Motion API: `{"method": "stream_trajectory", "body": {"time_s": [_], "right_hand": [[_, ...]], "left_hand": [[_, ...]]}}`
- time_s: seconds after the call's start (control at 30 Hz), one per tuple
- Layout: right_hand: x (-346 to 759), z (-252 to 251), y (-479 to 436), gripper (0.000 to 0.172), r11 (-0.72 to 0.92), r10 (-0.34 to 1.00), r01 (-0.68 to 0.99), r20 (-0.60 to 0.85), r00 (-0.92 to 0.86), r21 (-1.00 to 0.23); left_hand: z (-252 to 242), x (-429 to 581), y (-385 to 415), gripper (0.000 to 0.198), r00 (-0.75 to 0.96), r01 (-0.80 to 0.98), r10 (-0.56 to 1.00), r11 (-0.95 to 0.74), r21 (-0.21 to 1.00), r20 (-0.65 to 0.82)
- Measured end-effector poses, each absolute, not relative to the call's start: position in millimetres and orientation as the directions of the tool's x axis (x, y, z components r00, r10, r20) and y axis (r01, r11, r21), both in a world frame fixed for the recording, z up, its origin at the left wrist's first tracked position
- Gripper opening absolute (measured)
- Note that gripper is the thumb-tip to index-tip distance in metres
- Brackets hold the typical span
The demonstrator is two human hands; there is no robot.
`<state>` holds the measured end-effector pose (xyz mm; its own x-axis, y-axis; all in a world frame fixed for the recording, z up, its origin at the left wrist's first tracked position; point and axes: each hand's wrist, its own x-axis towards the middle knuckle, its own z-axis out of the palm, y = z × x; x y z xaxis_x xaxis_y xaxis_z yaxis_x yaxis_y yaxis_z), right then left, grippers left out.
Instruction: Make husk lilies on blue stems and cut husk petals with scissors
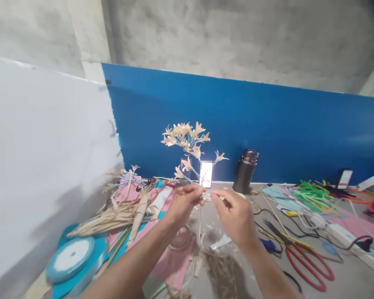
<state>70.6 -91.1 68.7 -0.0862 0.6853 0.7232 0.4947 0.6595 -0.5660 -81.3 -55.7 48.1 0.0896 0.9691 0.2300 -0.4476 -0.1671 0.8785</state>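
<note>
My left hand [187, 200] is closed in a pinch on the blue-wrapped stems of a small spray of cream artificial flowers [187, 164], which fan out above the fingers. Close beside it, my right hand [234, 209] pinches at a small whitish bit [207, 196] between the two hands; what exactly its fingertips hold is too small to make out. Behind the spray, a fuller bunch of the same cream flowers [184, 133] stands against the blue panel. A lit phone [206, 174] leans upright just behind my fingers.
Dried corn husks [112, 216] and a blue ribbon roll [71, 258] lie left. A dark thermos [245, 170] stands at the back. On the right are red-handled scissors [308, 265], cables, a white power strip [355, 247] and green pipe cleaners [313, 193]. Husk scraps [221, 272] litter the front.
</note>
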Motion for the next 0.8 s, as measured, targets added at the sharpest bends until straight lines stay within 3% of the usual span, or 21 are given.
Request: {"method": "stream_trajectory", "body": {"time_s": [0.07,0.13,0.2,0.27,0.5,0.57,0.67,0.73,0.8], "right_hand": [[80,70,-82,0.019,0.528,0.843,0.311,0.533,-0.077,-0.79],[84,75,-72,0.023,0.436,0.897,0.161,0.414,-0.155,-0.886],[85,80,-67,0.023,0.421,0.897,0.115,0.394,-0.202,-0.9],[85,81,-67,0.023,0.423,0.901,0.174,0.393,-0.184,-0.889],[64,70,-75,0.026,0.482,0.844,0.303,0.529,0.091,-0.822],[62,70,-74,0.026,0.492,0.83,0.3,0.545,0.121,-0.817],[73,73,-69,0.021,0.428,0.898,0.083,0.413,-0.153,-0.9],[84,73,-62,0.029,0.254,0.872,-0.149,0.293,-0.392,-0.956],[92,71,-56,0.034,0.068,0.842,-0.308,0.22,-0.493,-0.949]], "left_hand": [[47,-82,-57,0.022,0.141,-0.407,0.949,-0.205,0.89,0.283],[47,-80,-61,0.023,0.19,-0.343,0.925,-0.251,0.905,0.328],[49,-77,-65,0.029,0.211,-0.276,0.912,-0.289,0.917,0.351],[53,-75,-71,0.029,0.183,-0.209,0.915,-0.32,0.924,0.358],[62,-62,-84,0.027,-0.072,0.049,0.862,-0.5,0.865,0.502],[60,-63,-81,0.027,-0.091,0.008,0.873,-0.481,0.877,0.48],[59,-69,-77,0.031,0.058,-0.144,0.91,-0.4,0.905,0.411],[60,-73,-76,0.027,0.237,-0.308,0.913,-0.253,0.917,0.332],[62,-74,-78,0.026,0.398,-0.449,0.881,-0.055,0.892,0.254]]}}
